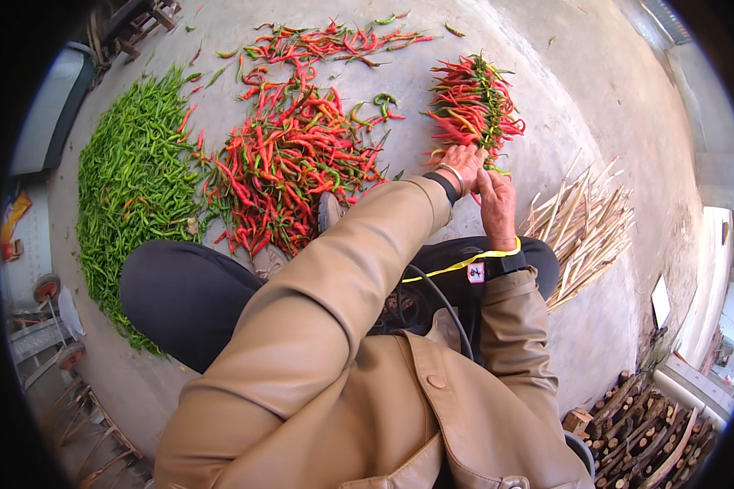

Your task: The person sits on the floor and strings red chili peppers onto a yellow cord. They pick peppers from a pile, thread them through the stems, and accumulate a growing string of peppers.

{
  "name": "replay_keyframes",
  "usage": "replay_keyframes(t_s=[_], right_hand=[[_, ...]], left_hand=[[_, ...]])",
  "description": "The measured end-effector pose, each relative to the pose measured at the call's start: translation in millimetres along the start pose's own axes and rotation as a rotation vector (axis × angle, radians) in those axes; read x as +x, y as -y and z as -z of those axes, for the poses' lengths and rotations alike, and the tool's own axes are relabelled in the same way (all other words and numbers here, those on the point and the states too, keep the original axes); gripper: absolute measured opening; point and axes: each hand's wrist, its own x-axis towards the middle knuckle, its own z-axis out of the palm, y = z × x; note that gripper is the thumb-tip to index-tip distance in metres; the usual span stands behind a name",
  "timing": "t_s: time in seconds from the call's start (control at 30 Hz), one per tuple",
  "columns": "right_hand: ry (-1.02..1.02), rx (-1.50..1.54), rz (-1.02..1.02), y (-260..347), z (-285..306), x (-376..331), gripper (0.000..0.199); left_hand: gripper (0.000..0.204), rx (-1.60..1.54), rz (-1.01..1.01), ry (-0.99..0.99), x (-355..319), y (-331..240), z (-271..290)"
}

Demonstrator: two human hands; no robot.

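A string of red chili peppers [473,106], with green stems bunched along its right side, lies on the concrete floor ahead of me. My left hand [463,163] reaches across to its near end, fingers curled in and closed around the stem line there. Close beside it, my right hand [497,204] is closed in a pinch, its fingertips meeting the left hand's; whatever lies between them is too small to make out. Left of the string spreads a loose heap of red chili peppers [289,167], some with green parts.
Green chili peppers [134,179] form a big pile at the left. Scattered red ones [334,42] lie farther back. A bundle of thin pale sticks [583,224] is by my right knee; stacked firewood [652,432] sits lower right. A wheeled metal frame [53,326] stands at left.
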Motion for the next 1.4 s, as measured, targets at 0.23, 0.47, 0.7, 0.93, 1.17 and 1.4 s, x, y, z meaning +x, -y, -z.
replay_keyframes(t_s=[0.23, 0.47, 0.7, 0.93, 1.17, 1.4], right_hand=[[0.131, -0.566, 0.064, -1.1, 13.0, -19.6, 0.017], [0.183, -0.595, 0.371, 44.9, 20.6, -63.3, 0.040], [0.881, -0.320, -0.129, 97.7, 120.8, -115.5, 0.015], [0.373, -0.326, 0.074, 127.1, 122.5, -46.5, 0.013], [0.261, 0.034, -0.182, 26.6, -59.4, 11.8, 0.028], [0.422, 0.360, -0.145, -10.1, -83.3, 3.1, 0.027]], left_hand=[[0.042, -0.190, -0.199, -0.151, -36.7, 20.8, -1.8], [0.018, -0.011, 0.345, -0.178, -101.3, 140.5, 53.7], [0.033, -0.147, 0.422, -0.029, -96.3, 142.0, 13.1], [0.016, -0.170, 0.539, -0.011, -84.1, 125.6, -3.0], [0.009, -0.763, 0.449, 0.002, -102.8, 85.5, 63.5], [0.012, -0.912, 0.497, 0.075, -105.5, 51.3, 112.4]])
